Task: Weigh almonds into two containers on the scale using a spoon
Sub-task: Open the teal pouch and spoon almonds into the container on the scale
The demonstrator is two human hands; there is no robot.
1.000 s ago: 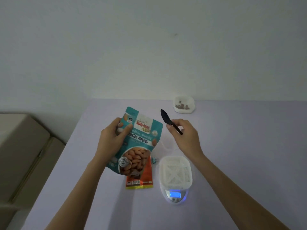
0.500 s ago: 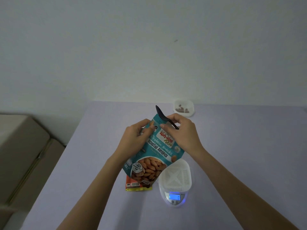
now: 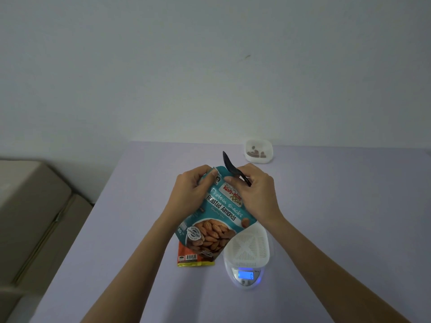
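almond bag (image 3: 215, 220) hides most of orange packet (image 3: 186, 256).

Teal almond pouch (image 3: 219, 220), black spoon (image 3: 229, 164), white ribbed container (image 3: 248, 249), lilac table (image 3: 338, 217)

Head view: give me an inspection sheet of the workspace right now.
Surface: lilac table, mostly bare.
Job's things: teal almond bag held up; black spoon; empty white container on lit scale; far container holding some almonds.
Clutter: orange packet flat under the bag.
Grippers: left hand and right hand pinch the bag's top; right also holds the spoon.
Cables: nothing seen.
Surroundings: plain wall; beige furniture at left.
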